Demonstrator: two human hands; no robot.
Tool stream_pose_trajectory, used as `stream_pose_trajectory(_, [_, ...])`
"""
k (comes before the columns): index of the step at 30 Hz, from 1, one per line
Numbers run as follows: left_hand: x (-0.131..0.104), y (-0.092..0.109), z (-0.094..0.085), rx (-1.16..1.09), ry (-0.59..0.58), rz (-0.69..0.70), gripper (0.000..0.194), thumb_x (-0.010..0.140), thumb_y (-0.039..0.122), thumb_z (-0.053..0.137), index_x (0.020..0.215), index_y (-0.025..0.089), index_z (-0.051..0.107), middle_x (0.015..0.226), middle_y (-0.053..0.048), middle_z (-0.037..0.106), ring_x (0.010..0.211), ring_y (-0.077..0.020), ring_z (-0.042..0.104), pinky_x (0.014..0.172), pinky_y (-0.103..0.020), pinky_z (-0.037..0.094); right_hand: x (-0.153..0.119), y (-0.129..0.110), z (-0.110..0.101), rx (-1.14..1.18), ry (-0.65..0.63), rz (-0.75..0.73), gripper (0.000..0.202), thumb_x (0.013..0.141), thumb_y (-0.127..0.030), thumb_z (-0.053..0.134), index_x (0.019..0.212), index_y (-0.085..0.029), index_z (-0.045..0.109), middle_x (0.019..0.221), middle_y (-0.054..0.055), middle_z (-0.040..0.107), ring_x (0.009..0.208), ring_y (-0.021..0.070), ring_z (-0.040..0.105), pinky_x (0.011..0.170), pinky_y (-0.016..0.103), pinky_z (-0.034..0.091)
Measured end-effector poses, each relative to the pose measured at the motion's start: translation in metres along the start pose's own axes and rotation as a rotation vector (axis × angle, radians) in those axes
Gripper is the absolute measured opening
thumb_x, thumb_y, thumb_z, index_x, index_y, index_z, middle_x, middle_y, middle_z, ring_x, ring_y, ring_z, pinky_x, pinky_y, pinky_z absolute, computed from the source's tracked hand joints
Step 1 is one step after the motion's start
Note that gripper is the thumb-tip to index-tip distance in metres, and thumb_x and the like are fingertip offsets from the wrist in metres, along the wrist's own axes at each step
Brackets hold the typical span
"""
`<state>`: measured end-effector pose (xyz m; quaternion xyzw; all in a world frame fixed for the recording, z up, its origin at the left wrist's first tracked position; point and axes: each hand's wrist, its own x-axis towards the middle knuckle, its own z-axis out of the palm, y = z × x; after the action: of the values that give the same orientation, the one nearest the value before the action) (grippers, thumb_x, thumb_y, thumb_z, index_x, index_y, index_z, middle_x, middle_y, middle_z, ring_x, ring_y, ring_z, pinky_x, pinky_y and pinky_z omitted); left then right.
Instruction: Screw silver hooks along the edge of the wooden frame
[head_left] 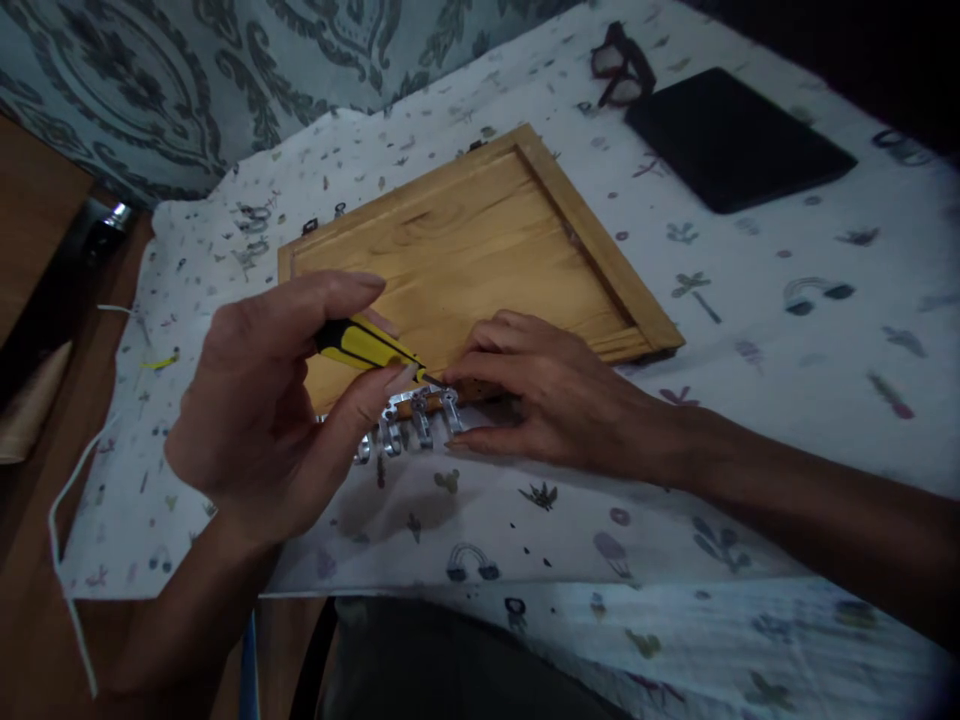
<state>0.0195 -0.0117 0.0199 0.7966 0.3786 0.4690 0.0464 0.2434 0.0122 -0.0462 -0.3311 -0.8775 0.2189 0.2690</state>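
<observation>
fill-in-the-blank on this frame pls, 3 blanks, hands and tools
1. The left hand grips a screwdriver with a black and ____ handle.
2. The right hand presses on a strip of metal ____ at the near edge of the wooden panel.
3. A pair of ____ lies beside the black tablet.

Missing words: yellow; hooks; glasses

Left hand (262, 420) curled, right hand (555, 390) flat
</observation>
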Motion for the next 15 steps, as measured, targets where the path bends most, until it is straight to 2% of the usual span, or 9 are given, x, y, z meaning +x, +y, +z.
stream_pose_trajectory(3, [0.0039,-0.0010,-0.0023,0.057,-0.059,0.098,0.051,0.083,0.016,0.083,0.130,0.030,0.067,0.116,0.001,0.074,0.100,-0.0253,0.075,0.078,-0.042,0.065,-0.0002,0.0007,0.0007,0.011,0.008,-0.010,0.036,0.083,-0.048,0.080,0.100,-0.017,0.074,0.091,0.007,0.063,0.086,0.0233,0.054,0.072,0.036,0.040])
stream_pose_trajectory(10, [0.0091,-0.0041,-0.0057,0.045,-0.120,0.155,0.057,0.083,0.017,0.082,0.133,0.037,0.064,0.115,0.005,0.075,0.102,-0.0254,0.075,0.086,-0.044,0.067,0.0001,0.0005,0.0010,0.016,-0.007,0.000,0.039,0.084,-0.049,0.080,0.103,-0.016,0.075,0.092,0.007,0.063,0.088,0.0239,0.054,0.075,0.036,0.040])
stream_pose_trajectory(15, [0.0079,-0.0077,-0.0042,0.041,-0.090,0.192,0.056,0.083,0.024,0.083,0.132,0.040,0.064,0.116,0.006,0.075,0.096,-0.0269,0.077,0.079,-0.046,0.068,0.0003,0.0003,0.0005,0.016,-0.006,0.003,0.040,0.083,-0.050,0.080,0.104,-0.016,0.076,0.092,0.007,0.062,0.088,0.0241,0.054,0.074,0.036,0.039])
